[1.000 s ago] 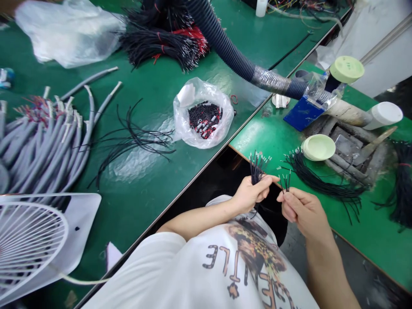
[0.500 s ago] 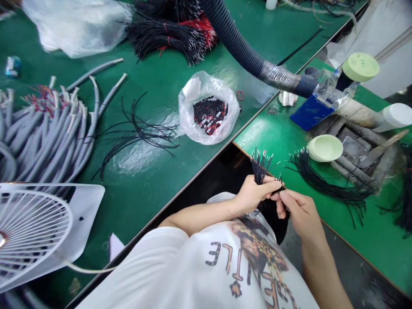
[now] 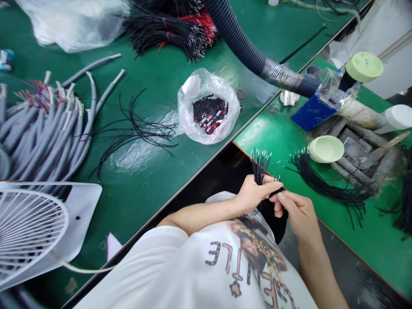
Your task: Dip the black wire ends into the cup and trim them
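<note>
A bunch of thin black wires [image 3: 260, 168] with bare silvery tips stands up out of my left hand [image 3: 252, 195], which is closed around it. A few more wire tips poke up near that hand's thumb. Close against it, my right hand [image 3: 296, 208] is closed in a pinch between thumb and forefinger at these wires; the pinched part is too small to make out clearly. On the green side table to the right lies another bundle of black wires [image 3: 328, 182], its stripped ends by a pale green cup [image 3: 325, 149].
A clear plastic bag [image 3: 209, 135] of small black and red parts sits on the long green table. Grey cables [image 3: 58, 133], loose black wires [image 3: 135, 124] and a white fan [image 3: 35, 231] are on the left. A ribbed hose [image 3: 238, 40] leads to a blue hood [image 3: 313, 112].
The view has shifted very slightly. My right hand has moved a touch left toward the left hand; the left hand's grip on the wire bunch looks the same.
</note>
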### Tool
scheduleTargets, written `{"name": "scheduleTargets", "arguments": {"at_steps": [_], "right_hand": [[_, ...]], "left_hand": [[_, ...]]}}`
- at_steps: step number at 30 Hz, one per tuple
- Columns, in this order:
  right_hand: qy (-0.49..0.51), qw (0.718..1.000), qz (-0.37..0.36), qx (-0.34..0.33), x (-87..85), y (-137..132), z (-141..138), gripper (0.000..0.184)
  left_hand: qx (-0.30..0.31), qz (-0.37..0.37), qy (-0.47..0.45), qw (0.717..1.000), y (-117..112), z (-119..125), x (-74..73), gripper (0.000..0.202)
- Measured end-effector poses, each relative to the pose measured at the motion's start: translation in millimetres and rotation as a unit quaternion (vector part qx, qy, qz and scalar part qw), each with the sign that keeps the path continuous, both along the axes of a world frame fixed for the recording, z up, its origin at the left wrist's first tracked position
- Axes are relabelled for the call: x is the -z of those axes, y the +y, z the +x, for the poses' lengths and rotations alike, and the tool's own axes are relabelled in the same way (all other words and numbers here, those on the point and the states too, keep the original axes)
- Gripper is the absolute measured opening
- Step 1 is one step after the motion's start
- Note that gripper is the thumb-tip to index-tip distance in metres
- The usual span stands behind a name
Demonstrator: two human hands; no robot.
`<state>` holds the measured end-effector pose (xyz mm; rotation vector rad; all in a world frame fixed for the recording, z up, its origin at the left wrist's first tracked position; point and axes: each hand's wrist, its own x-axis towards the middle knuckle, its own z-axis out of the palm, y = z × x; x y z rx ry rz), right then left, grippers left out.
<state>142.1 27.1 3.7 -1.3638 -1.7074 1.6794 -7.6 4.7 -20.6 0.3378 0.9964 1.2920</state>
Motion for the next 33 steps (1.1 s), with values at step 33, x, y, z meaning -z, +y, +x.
{"name": "scheduleTargets", "arguments": {"at_steps": [33], "right_hand": [[-0.024,0.983,0.121,0.134,6.0,-12,-10,0.025]], "left_hand": [[-0.005,0.01,-0.01,1.0,-1,2,1.3,0.033]]}}
